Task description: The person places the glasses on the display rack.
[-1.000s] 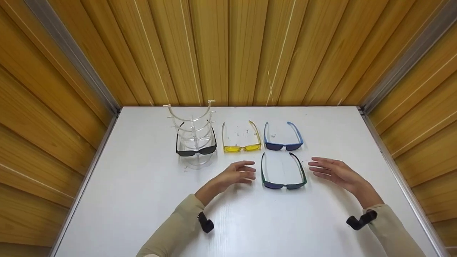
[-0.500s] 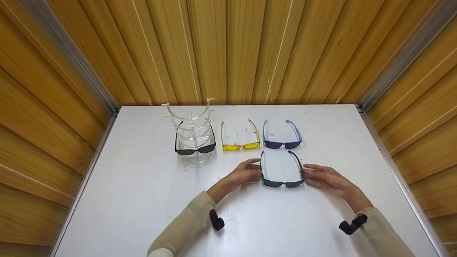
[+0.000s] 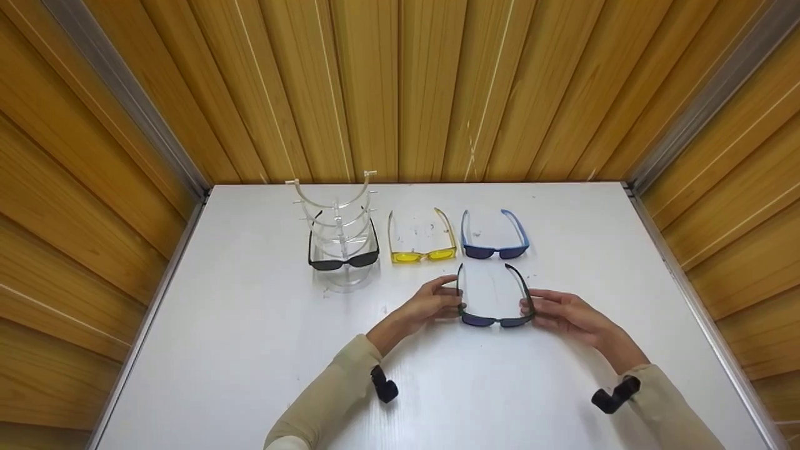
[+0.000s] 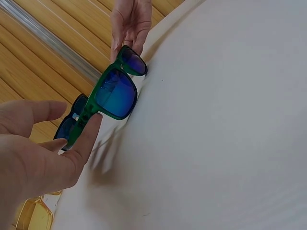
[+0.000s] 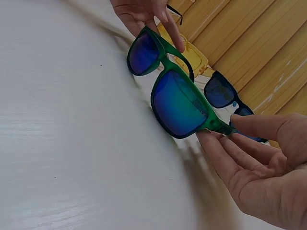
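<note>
Green-framed sunglasses with blue mirrored lenses lie between my two hands in the head view, arms unfolded and pointing away from me. My left hand pinches the left temple near the hinge. On the other side, my right hand holds the right temple, its fingertips reaching inside the frame. In the right wrist view the thumb and fingers of the right hand meet around the hinge of the green sunglasses. The left wrist view shows left-hand fingers against the frame; whether the frame touches the table is hard to tell.
A clear display stand with several curved tiers stands at the back left, black sunglasses on a low tier. Yellow glasses and blue sunglasses lie behind the green pair on the white table. Wood-panelled walls enclose it.
Both hands have moved inward from either side and now grip the temples of the green sunglasses. The other glasses and the stand stay where they were.
</note>
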Tool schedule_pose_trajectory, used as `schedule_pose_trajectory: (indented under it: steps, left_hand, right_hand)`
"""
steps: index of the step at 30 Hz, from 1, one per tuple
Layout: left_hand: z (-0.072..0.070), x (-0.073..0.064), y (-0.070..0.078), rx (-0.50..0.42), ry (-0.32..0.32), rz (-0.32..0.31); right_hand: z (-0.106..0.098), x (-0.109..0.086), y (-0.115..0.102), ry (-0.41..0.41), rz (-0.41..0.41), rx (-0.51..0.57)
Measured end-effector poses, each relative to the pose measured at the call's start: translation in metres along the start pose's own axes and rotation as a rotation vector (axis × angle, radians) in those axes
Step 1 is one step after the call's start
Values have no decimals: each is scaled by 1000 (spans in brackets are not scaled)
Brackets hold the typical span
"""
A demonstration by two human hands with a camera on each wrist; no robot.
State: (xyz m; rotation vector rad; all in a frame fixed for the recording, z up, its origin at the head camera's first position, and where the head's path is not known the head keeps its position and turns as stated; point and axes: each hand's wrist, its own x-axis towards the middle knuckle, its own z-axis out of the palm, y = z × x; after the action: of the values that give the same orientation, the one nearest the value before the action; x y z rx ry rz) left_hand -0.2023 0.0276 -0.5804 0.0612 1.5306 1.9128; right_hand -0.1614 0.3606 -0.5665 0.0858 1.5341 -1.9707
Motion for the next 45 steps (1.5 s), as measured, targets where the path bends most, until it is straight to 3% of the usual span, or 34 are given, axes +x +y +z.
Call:
schedule_pose_trajectory:
  steps: [14,29,45]
  left_hand:
    - [-5,-21,14,0,-36,-3]
    - [-24,-48,29,7,8,35]
    - [-69,-89,44,12,63,136]
  right_hand:
    - [9,-5,-7,-11,-30,-66]
    - [42,-2,-23,4,-49,-181]
    - [93,32,-19,35,-97,-129]
